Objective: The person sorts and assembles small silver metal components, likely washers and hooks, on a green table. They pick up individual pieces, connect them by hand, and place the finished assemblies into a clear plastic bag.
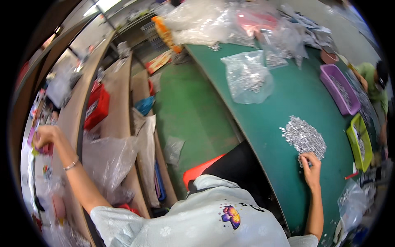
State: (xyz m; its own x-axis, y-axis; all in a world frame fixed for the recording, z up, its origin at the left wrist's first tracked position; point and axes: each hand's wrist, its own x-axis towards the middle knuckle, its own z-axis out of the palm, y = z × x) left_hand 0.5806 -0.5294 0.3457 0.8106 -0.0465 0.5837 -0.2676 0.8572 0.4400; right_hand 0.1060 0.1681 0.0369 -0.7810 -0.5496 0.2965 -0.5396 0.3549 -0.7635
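On the green tabletop (284,156) lies a heap of small silver metal pieces (304,138). At its near edge is my right hand (311,164), fingers bent and closed over a few of the pieces; how many it holds is hidden. My left hand (45,136) reaches far out to the left, past the wooden shelf. Its fingers are curled closed beside something purple and yellow, too small and blurred to name. A bracelet circles the left wrist.
Farther up the table lie a clear bag (249,78) of silver pieces and piled plastic bags (214,20). A purple basket (339,88) and a lime-green basket (358,142) stand at the right, near another person (372,78). Left, the wooden shelves (119,90) hold a red bin (97,105).
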